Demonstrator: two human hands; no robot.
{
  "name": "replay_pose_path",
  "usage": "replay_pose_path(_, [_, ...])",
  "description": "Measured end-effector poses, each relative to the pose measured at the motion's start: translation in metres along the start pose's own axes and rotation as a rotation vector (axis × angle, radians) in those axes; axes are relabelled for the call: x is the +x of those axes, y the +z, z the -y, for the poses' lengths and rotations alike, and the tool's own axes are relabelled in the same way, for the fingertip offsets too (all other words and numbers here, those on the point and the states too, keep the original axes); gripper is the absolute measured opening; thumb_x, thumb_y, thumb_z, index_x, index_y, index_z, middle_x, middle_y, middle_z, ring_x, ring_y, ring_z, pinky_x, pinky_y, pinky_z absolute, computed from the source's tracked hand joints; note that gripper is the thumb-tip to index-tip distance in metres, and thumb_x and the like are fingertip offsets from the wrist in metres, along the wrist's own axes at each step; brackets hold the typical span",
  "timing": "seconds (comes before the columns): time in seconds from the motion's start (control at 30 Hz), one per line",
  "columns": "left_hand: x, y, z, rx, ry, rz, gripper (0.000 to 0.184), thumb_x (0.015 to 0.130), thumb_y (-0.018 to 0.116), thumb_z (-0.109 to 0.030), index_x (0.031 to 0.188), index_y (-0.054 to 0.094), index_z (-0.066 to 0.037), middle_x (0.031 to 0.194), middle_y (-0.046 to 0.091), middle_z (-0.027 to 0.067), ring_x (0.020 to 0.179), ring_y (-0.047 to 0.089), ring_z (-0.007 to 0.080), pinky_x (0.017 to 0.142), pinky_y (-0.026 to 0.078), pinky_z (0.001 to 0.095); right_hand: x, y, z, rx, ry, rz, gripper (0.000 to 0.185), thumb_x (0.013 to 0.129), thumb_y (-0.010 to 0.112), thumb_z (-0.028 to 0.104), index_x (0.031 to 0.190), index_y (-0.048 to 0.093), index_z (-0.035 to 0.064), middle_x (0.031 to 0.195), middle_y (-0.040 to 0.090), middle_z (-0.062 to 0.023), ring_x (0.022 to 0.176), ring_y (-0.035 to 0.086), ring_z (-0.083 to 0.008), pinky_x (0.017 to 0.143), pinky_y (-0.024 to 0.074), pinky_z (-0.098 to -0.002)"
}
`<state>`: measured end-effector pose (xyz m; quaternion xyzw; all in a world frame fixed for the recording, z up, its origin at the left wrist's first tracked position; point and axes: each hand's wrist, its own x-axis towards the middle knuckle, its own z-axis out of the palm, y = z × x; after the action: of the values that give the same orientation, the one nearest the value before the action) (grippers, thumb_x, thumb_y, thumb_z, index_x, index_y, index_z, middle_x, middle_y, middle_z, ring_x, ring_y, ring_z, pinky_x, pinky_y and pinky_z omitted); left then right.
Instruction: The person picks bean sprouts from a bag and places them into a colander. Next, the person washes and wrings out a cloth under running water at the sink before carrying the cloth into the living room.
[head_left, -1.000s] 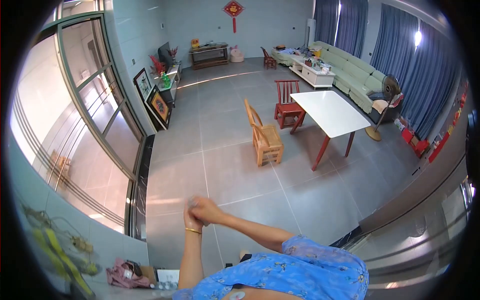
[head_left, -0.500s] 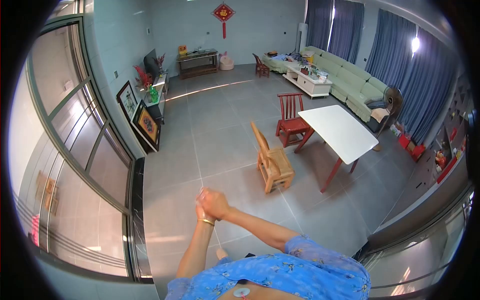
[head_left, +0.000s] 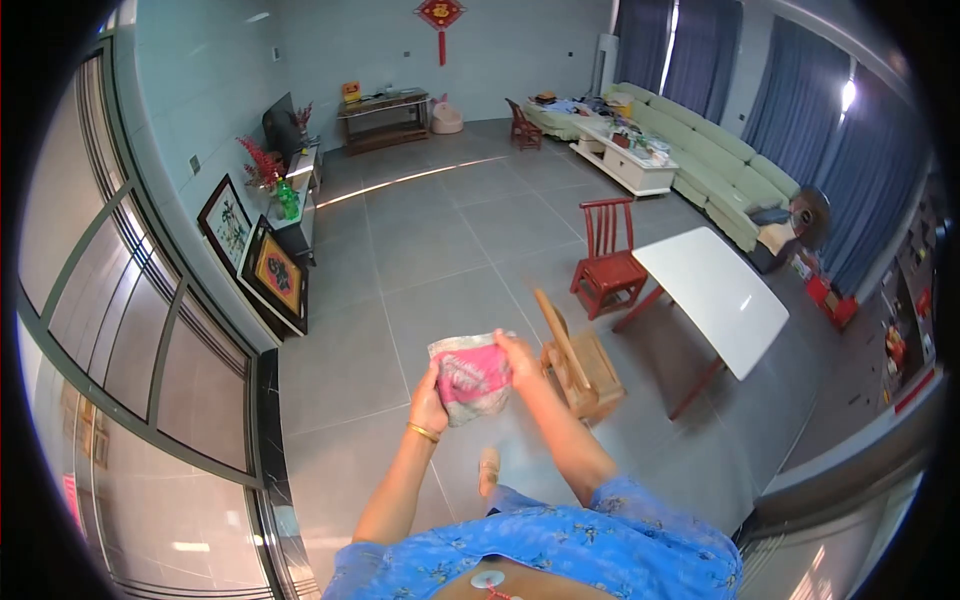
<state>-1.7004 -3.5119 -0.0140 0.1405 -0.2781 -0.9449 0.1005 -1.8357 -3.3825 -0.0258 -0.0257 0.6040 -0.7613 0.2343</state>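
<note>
Between my hands a pink and whitish cloth (head_left: 472,376) is spread out, with blurred lettering or a pattern on its pink middle. My left hand (head_left: 427,402), with a gold bangle at the wrist, grips its left edge. At the upper right corner my right hand (head_left: 517,358) pinches the cloth, thumb and fingers closed on it. The cloth hangs in the air over the grey tiled floor, in front of my body. Just to the right of my right hand stands a wooden chair (head_left: 585,375).
A white-topped table (head_left: 710,290) with a red chair (head_left: 610,265) is to the right. Framed pictures (head_left: 272,275) lean on the left wall beside a glass sliding door (head_left: 150,330). Farther back are a low white table (head_left: 625,160) and a green sofa (head_left: 700,165).
My hands were clasped together, hiding what they held; now they are apart with the cloth opened between them. The view has shifted forward, and one foot shows more.
</note>
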Motion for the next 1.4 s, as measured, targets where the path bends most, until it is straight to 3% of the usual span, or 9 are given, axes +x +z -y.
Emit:
replay_pose_path(0.1, [0.097, -0.037, -0.012, 0.128, 0.054, 0.082, 0.031, 0.089, 0.048, -0.013, 0.115, 0.049, 0.002, 0.116, 0.055, 0.0128, 0.107, 0.052, 0.0251, 0.097, 0.039, 0.0397, 0.091, 0.005, 0.028, 0.383, 0.066, 0.069, 0.015, 0.083, 0.059, 0.016, 0.085, 0.058, 0.0013, 0.077, 0.060, -0.0056, 0.059, 0.056, -0.0133, 0.052, 0.0459, -0.0319])
replay_pose_path(0.33, [0.279, -0.007, -0.067, -0.189, -0.076, 0.042, 0.023, 0.085, 0.053, -0.014, 0.105, 0.051, -0.004, 0.104, 0.056, 0.0075, 0.099, 0.054, 0.0217, 0.088, 0.045, 0.0363, 0.186, 0.099, 0.141, -0.388, 0.029, 0.539, 0.012, 0.081, 0.055, 0.007, 0.093, 0.058, 0.0088, 0.076, 0.060, -0.0068, 0.061, 0.057, -0.0162, 0.049, 0.0463, -0.0320])
replay_pose_path(0.4, [0.349, -0.035, -0.069, -0.185, -0.083, -0.009, 0.019, 0.085, 0.054, -0.019, 0.101, 0.051, -0.007, 0.095, 0.056, 0.0049, 0.091, 0.056, 0.0197, 0.082, 0.047, 0.0333, 0.263, 0.119, 0.073, -0.629, -0.932, 0.745, 0.019, 0.081, 0.057, 0.013, 0.100, 0.055, 0.0113, 0.083, 0.062, -0.0129, 0.056, 0.058, -0.0231, 0.049, 0.0448, -0.0377])
replay_pose_path(0.5, [0.440, -0.040, -0.082, -0.151, 0.013, 0.206, 0.016, 0.089, 0.048, -0.027, 0.090, 0.049, -0.012, 0.078, 0.049, 0.0009, 0.073, 0.052, 0.0155, 0.064, 0.045, 0.0304, 0.322, 0.145, 0.084, -0.920, -1.196, 0.449, 0.017, 0.082, 0.057, 0.023, 0.091, 0.058, 0.0082, 0.078, 0.061, -0.0177, 0.054, 0.058, -0.0307, 0.048, 0.0445, -0.0405])
replay_pose_path(0.83, [0.756, 0.054, -0.180, -0.034, -0.104, -0.132, 0.023, 0.092, 0.041, -0.028, 0.093, 0.056, -0.011, 0.086, 0.060, 0.0018, 0.079, 0.059, 0.0178, 0.069, 0.049, 0.0331, 0.680, 0.165, 0.176, -1.004, -0.851, -0.152, 0.030, 0.083, 0.056, 0.030, 0.066, 0.055, 0.0048, 0.061, 0.057, -0.0156, 0.055, 0.056, -0.0347, 0.047, 0.0434, -0.0423])
replay_pose_path(0.93, [0.876, 0.011, -0.171, -0.489, 0.146, 0.852, 0.027, 0.091, 0.042, -0.034, 0.085, 0.055, -0.011, 0.080, 0.058, -0.0003, 0.075, 0.057, 0.0153, 0.065, 0.048, 0.0311, 0.712, 0.188, 0.207, -0.966, -1.010, -0.035, 0.031, 0.083, 0.056, 0.030, 0.066, 0.055, 0.0040, 0.062, 0.058, -0.0155, 0.054, 0.056, -0.0332, 0.047, 0.0442, -0.0412])
replay_pose_path(1.03, [0.957, 0.029, -0.200, -0.400, -0.175, 0.749, 0.028, 0.091, 0.044, -0.035, 0.086, 0.056, -0.010, 0.078, 0.057, -0.0002, 0.074, 0.057, 0.0155, 0.065, 0.048, 0.0303, 0.813, 0.180, 0.229, -0.898, -0.935, -0.075, 0.032, 0.082, 0.057, 0.031, 0.067, 0.055, 0.0036, 0.063, 0.058, -0.0160, 0.055, 0.056, -0.0344, 0.048, 0.0442, -0.0407])
replay_pose_path(1.1, [0.963, 0.118, -0.239, 0.004, -0.130, -0.034, 0.022, 0.092, 0.044, -0.028, 0.095, 0.056, -0.010, 0.087, 0.060, 0.0021, 0.079, 0.059, 0.0180, 0.068, 0.049, 0.0318, 0.895, 0.161, 0.245, -0.911, -0.785, -0.197, 0.032, 0.082, 0.058, 0.032, 0.068, 0.055, 0.0037, 0.064, 0.058, -0.0163, 0.057, 0.056, -0.0351, 0.050, 0.0446, -0.0404])
replay_pose_path(1.4, [1.256, 0.143, -0.299, 0.679, 0.141, 0.000, 0.023, 0.091, 0.050, -0.030, 0.087, 0.055, -0.008, 0.082, 0.055, 0.0004, 0.075, 0.054, 0.0108, 0.066, 0.046, 0.0272, 1.148, 0.110, 0.350, -0.531, -0.075, 0.452, 0.034, 0.077, 0.066, 0.032, 0.082, 0.061, -0.0015, 0.074, 0.060, -0.0052, 0.065, 0.050, -0.0115, 0.061, 0.0431, -0.0289])
